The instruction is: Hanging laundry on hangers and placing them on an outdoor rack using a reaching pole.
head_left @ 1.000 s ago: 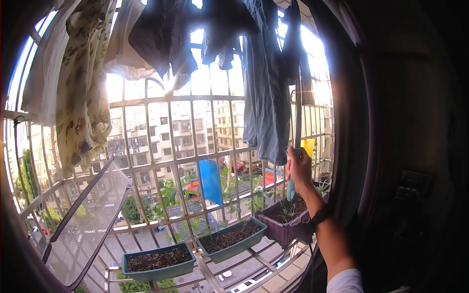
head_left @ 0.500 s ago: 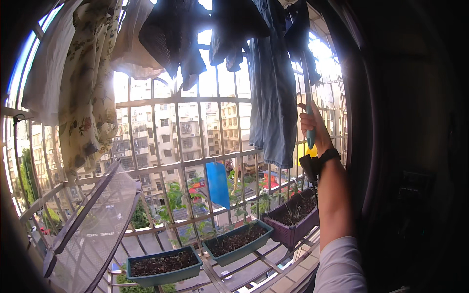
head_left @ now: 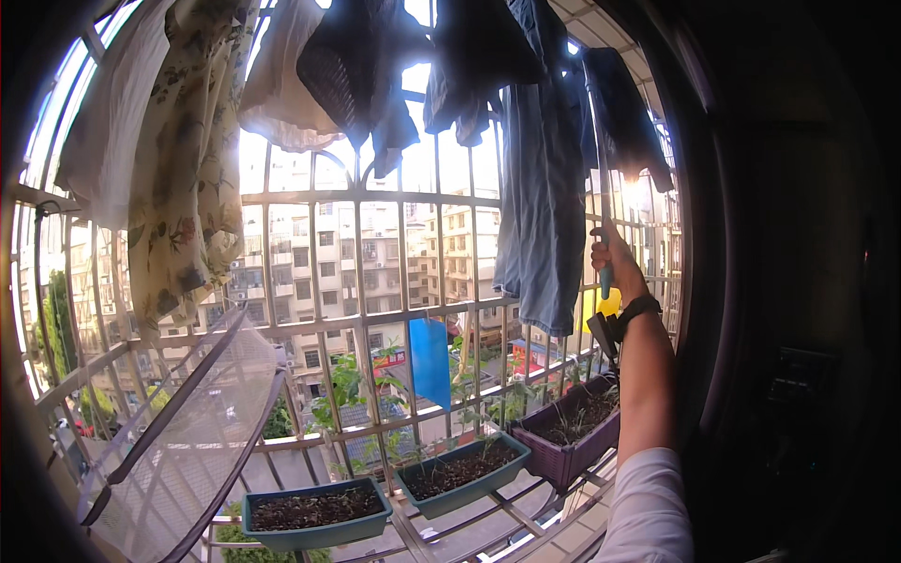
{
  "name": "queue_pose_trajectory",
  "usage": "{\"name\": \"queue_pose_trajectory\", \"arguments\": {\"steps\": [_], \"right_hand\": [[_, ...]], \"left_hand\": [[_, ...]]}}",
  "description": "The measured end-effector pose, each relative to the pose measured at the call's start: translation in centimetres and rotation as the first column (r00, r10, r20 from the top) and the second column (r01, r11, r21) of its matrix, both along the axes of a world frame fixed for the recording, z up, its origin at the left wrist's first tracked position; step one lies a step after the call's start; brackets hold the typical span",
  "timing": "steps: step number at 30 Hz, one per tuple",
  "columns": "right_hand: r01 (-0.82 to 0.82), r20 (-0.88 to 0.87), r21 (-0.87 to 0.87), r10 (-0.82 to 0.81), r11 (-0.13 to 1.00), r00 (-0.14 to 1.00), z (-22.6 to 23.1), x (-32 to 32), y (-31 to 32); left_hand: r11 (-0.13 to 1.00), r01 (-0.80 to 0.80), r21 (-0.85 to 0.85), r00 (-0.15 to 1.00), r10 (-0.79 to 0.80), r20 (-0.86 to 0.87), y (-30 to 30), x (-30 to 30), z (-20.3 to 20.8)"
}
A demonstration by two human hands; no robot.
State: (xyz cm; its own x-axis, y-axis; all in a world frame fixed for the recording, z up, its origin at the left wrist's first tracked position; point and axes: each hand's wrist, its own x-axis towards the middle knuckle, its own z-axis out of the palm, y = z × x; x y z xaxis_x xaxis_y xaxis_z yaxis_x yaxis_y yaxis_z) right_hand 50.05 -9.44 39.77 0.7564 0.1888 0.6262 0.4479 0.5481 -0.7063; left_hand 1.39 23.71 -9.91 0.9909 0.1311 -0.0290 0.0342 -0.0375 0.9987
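My right hand [head_left: 618, 261] is raised at the right, its fingers wrapped round the teal handle [head_left: 605, 279] of a long, thin clothes pole [head_left: 601, 169]. The pole runs almost straight up to a dark garment [head_left: 629, 117] hanging at the upper right. Whether its tip hooks that garment's hanger is hidden by cloth and glare. Just left of the pole hang blue jeans [head_left: 537, 211]. A dark band [head_left: 642, 306] circles my right wrist. My left hand is out of view.
More laundry hangs leftward, including dark clothes [head_left: 483, 56] and a floral cloth [head_left: 188, 159]. Metal window bars [head_left: 402, 253] enclose the space. Low down are planters [head_left: 314, 535], a blue sheet [head_left: 430, 361] and a mesh rack [head_left: 188, 441]. A dark wall stands right.
The dark garment at the upper right has swung out to the right and shows wider. My right hand with the pole sits slightly lower and further right. The whole view has shifted a little.
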Motion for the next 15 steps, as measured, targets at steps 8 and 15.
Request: {"name": "queue_pose_trajectory", "arguments": {"steps": [8,15], "right_hand": [[0.307,0.226,-0.02,-0.294,0.952,0.929,7.2,3.6,1.1],[0.555,0.074,-0.044,-0.552,0.83,0.831,10.1,2.9,3.1]], "left_hand": [[0.999,-0.01,-0.052,1.0,0.008,-0.029,-1.3,-2.4,1.7],[0.999,-0.032,0.0,0.97,0.031,-0.242,-2.0,-5.7,2.5]]}}
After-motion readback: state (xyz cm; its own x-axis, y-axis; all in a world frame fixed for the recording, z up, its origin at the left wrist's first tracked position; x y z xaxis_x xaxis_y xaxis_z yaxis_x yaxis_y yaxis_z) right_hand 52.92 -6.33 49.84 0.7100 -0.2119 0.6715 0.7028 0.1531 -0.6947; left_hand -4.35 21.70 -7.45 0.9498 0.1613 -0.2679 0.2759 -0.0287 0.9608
